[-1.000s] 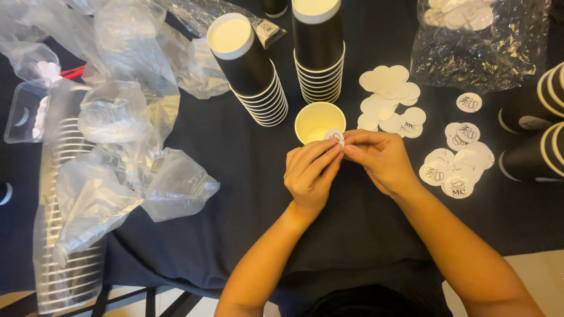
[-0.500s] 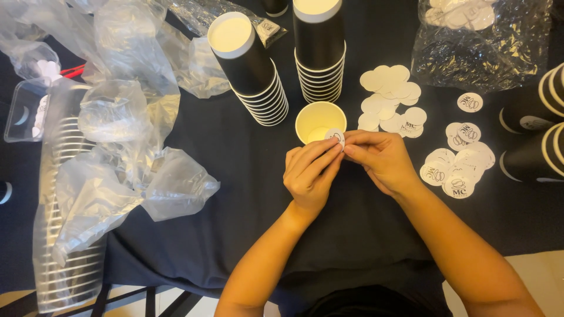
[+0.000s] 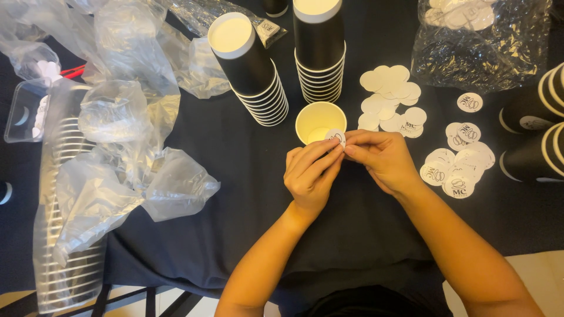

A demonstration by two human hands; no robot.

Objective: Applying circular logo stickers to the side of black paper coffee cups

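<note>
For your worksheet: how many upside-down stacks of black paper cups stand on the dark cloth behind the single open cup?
2. The left stack leans, behind and left of the open cup; the right stack stands upright directly behind it. Further cups lie on their sides at the right edge, and some may be out of frame.

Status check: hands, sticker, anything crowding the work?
Both hands pinch one round sticker: left hand, right hand, sticker. Single open cup just beyond the fingertips. Loose stickers to the right, two cup stacks behind; nothing blocking.
</note>
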